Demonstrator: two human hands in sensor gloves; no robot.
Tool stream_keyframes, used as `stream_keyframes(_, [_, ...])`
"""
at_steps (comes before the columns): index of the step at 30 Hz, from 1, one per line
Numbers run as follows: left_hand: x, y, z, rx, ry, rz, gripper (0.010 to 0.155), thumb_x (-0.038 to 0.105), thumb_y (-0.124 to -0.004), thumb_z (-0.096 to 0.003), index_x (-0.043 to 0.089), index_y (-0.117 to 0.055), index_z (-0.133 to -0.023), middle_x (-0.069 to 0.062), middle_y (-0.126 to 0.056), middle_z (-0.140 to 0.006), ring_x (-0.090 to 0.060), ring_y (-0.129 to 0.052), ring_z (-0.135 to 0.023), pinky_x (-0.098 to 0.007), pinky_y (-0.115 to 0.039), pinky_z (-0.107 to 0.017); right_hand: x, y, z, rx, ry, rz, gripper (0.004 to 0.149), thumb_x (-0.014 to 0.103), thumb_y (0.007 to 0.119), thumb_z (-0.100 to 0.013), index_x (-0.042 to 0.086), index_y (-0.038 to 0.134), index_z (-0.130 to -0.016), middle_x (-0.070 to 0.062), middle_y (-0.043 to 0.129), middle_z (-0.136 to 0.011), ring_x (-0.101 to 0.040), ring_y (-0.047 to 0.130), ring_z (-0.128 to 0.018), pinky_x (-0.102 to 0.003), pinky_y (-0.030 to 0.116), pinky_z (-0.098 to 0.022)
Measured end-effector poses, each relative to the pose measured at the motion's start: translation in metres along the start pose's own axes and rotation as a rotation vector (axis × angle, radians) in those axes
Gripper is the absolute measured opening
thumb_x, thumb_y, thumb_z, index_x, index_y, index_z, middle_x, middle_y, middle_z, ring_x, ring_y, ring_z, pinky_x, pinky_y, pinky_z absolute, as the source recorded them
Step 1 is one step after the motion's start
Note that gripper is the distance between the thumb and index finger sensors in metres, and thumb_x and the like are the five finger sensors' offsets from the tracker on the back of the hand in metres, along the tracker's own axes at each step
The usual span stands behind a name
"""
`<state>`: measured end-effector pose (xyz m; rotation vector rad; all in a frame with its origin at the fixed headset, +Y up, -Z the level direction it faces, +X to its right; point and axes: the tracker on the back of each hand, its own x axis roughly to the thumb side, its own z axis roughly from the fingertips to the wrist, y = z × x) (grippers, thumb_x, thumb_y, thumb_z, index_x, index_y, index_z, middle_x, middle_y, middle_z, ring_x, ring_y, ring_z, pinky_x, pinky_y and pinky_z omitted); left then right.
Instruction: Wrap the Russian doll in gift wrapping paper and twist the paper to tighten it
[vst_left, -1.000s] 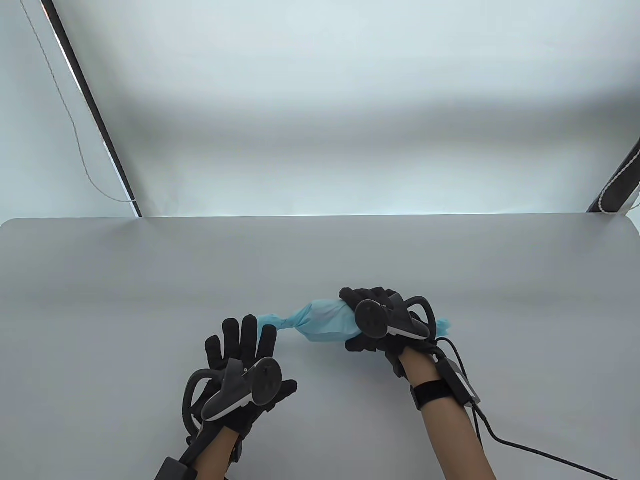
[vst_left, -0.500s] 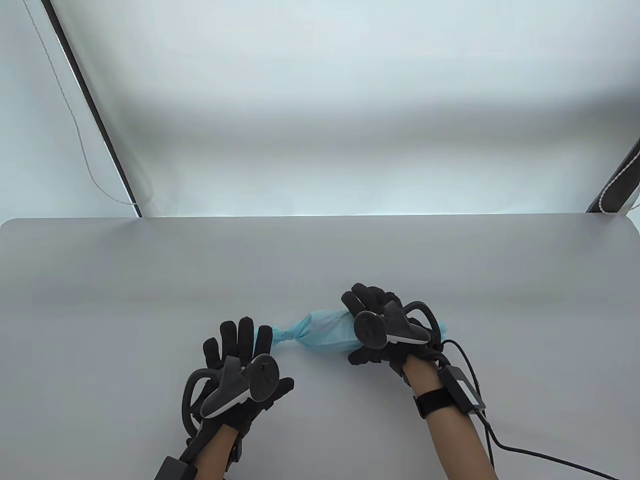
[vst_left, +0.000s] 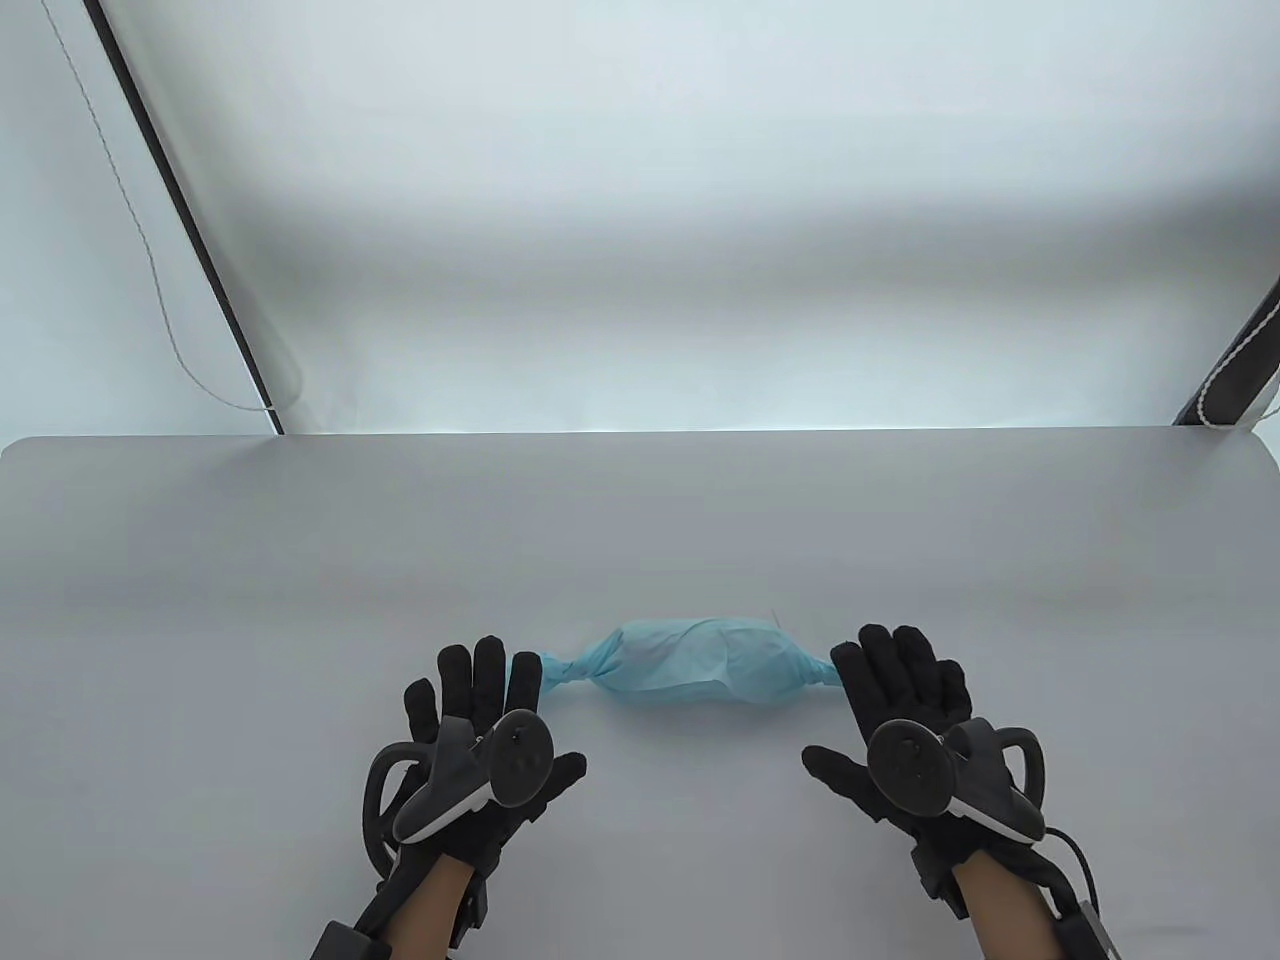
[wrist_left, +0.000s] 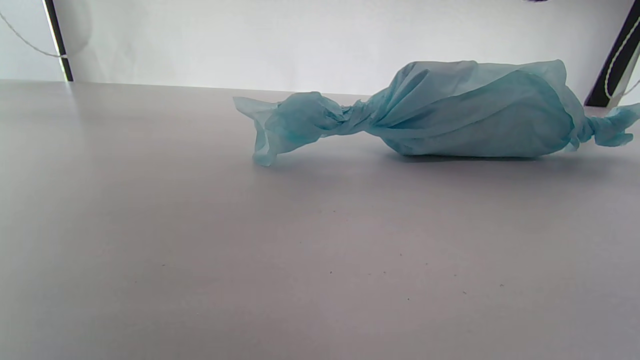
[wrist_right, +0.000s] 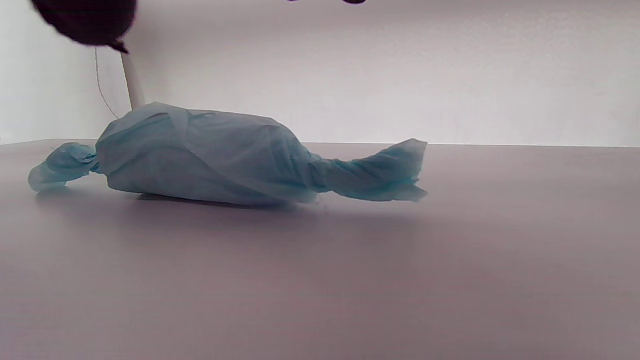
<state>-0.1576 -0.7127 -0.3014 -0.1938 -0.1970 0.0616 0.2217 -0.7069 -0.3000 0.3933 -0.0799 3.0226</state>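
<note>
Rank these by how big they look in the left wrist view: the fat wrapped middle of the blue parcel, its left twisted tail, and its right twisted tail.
1. Wrapped middle, clearly largest.
2. Left twisted tail.
3. Right twisted tail, smallest; but it runs off the picture's edge and lies farther from the camera, so its rank against the left tail is unsure.

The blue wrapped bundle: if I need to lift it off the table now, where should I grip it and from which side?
Grip the bundle round its fat middle, coming down from above with fingers across its width. It lies lengthwise on the table, and both twisted tails are thin, soft paper, so pulling there would probably loosen the twist. Both the left hand and the right hand are free.
</note>
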Motion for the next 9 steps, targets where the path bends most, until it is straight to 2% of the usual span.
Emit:
stream_keyframes(3, [0.001, -0.001, -0.005, -0.021, -0.006, -0.005, 0.100, 0.070, -0.061, -0.0506, 0.017, -0.006, -0.115, -0.024, -0.001, -0.124, -0.055, 0.000, -0.108, -0.076, -0.012, -0.068, -0.010, 0.009, -0.001, 0.039, 0.041, 0.006, 0.101, 0.073, 0.066, -0.055, 0.015, 0.021, -0.125, -0.028, 0.010, -0.130, -0.054, 0.012, -0.113, -0.072, 0.024, -0.078])
stream_keyframes(6, [0.002, -0.003, -0.009, -0.029, -0.014, -0.002, 0.100, 0.070, -0.061, -0.0510, 0.017, -0.006, -0.115, -0.024, -0.001, -0.124, -0.055, 0.000, -0.108, -0.076, -0.012, -0.068, -0.017, 0.012, -0.003, 0.007, 0.065, 0.012, 0.101, 0.074, 0.065, -0.055, 0.015, 0.020, -0.125, -0.028, 0.009, -0.130, -0.054, 0.010, -0.112, -0.072, 0.023, -0.078])
stream_keyframes(9, [0.002, -0.006, -0.009, -0.044, -0.012, -0.012, 0.099, 0.070, -0.061, -0.0510, 0.017, -0.006, -0.115, -0.024, 0.000, -0.124, -0.055, 0.000, -0.108, -0.076, -0.012, -0.068, -0.021, 0.017, -0.005, 0.056, 0.084, -0.020, 0.103, 0.074, 0.065, -0.055, 0.016, 0.017, -0.125, -0.028, 0.008, -0.130, -0.054, 0.009, -0.112, -0.072, 0.022, -0.078])
